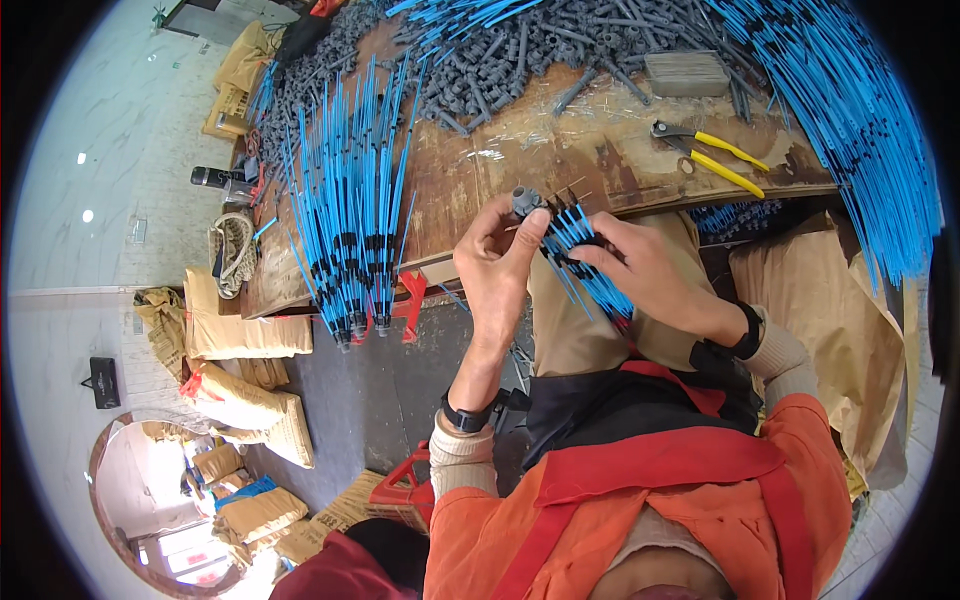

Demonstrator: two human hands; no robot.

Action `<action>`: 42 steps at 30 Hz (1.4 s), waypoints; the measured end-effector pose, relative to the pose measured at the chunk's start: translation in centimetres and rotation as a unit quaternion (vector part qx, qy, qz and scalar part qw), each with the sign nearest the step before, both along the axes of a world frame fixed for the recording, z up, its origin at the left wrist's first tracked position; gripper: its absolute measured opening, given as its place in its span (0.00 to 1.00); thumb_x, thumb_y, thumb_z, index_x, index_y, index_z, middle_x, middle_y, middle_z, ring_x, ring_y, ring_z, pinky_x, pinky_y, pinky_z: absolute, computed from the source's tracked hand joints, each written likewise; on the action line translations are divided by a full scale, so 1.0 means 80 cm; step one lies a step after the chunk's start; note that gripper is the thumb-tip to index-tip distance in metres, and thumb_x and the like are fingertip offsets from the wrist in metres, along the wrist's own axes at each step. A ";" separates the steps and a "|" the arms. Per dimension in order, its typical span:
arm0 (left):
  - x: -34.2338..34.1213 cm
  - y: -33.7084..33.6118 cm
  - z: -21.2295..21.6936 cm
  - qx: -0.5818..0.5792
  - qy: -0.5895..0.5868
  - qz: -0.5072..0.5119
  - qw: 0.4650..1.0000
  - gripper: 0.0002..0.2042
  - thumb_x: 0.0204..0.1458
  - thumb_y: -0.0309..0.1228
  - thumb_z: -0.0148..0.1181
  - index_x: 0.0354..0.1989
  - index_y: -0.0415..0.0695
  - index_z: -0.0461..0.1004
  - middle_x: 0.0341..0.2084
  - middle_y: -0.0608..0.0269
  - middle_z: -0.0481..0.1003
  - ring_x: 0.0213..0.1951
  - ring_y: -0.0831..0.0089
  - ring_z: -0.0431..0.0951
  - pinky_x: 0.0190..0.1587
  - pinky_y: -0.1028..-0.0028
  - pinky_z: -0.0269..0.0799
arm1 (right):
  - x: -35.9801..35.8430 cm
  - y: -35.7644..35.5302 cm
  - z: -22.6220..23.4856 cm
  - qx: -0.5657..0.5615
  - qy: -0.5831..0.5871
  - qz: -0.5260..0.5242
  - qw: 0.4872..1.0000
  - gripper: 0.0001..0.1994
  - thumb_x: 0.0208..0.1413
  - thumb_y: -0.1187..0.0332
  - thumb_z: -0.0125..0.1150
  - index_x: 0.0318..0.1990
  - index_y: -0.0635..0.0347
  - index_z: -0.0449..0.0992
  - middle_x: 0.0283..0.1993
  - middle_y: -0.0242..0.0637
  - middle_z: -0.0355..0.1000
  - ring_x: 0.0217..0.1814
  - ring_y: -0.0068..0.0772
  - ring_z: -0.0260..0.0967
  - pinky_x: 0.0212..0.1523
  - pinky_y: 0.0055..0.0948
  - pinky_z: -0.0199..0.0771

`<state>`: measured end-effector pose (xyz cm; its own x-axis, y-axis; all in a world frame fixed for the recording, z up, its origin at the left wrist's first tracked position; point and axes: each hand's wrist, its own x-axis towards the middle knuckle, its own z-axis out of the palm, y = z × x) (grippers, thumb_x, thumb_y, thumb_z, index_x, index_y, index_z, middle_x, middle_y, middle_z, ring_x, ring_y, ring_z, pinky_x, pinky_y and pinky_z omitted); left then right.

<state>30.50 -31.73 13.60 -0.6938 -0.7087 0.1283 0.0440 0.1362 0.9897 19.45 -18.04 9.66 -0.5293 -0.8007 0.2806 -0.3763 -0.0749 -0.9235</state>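
Over my lap, in front of the table edge, both hands are close together. My left hand pinches a small grey plastic fitting between thumb and fingers. My right hand is closed around a bundle of thin blue rods with black sleeves. Their upper ends, some with thin bare tips, point up beside the fitting. I cannot tell whether a rod touches the fitting. The bundle's lower end lies against my trousers.
Grey plastic parts are heaped on the wooden table. Blue rods overhang its left edge, more blue rods the right. Yellow-handled pliers lie near a grey block. A brown paper sack stands at right.
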 end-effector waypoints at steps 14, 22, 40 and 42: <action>-0.008 -0.028 0.000 0.062 -0.003 -0.169 0.984 0.17 0.59 0.31 0.60 0.53 0.35 0.71 0.40 0.65 0.76 0.42 0.81 0.73 0.46 0.79 0.69 | -0.034 -0.008 0.013 0.108 -0.081 0.094 0.986 0.11 0.59 0.65 0.59 0.38 0.66 0.76 0.25 0.31 0.69 0.26 0.16 0.59 0.27 0.24 0.62; -0.018 -0.009 -0.007 0.004 -0.012 -0.087 0.996 0.18 0.62 0.31 0.55 0.56 0.34 0.68 0.42 0.60 0.76 0.45 0.76 0.74 0.51 0.75 0.69 | -0.037 -0.016 -0.001 0.073 -0.080 0.095 0.989 0.13 0.60 0.63 0.59 0.37 0.67 0.75 0.23 0.32 0.68 0.26 0.17 0.60 0.28 0.24 0.63; -0.007 -0.023 -0.026 -0.018 0.003 -0.106 0.994 0.14 0.62 0.31 0.54 0.51 0.35 0.65 0.44 0.49 0.77 0.47 0.66 0.77 0.52 0.69 0.72 | -0.032 -0.040 0.004 0.099 -0.056 0.138 0.984 0.15 0.58 0.61 0.60 0.33 0.69 0.73 0.22 0.38 0.63 0.24 0.23 0.57 0.25 0.29 0.59; -0.004 -0.021 -0.028 -0.004 0.008 -0.097 0.995 0.12 0.62 0.30 0.53 0.49 0.35 0.65 0.43 0.50 0.77 0.46 0.67 0.77 0.52 0.70 0.72 | -0.028 -0.039 0.008 0.097 -0.043 0.135 0.985 0.14 0.58 0.63 0.61 0.35 0.69 0.74 0.23 0.39 0.65 0.24 0.23 0.59 0.26 0.29 0.61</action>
<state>30.21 -33.43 11.40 -0.8151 -0.5607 0.1456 0.0860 0.1314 0.9876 17.18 -21.13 10.31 -0.3049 -0.9497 0.0718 -0.2857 0.0193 -0.9581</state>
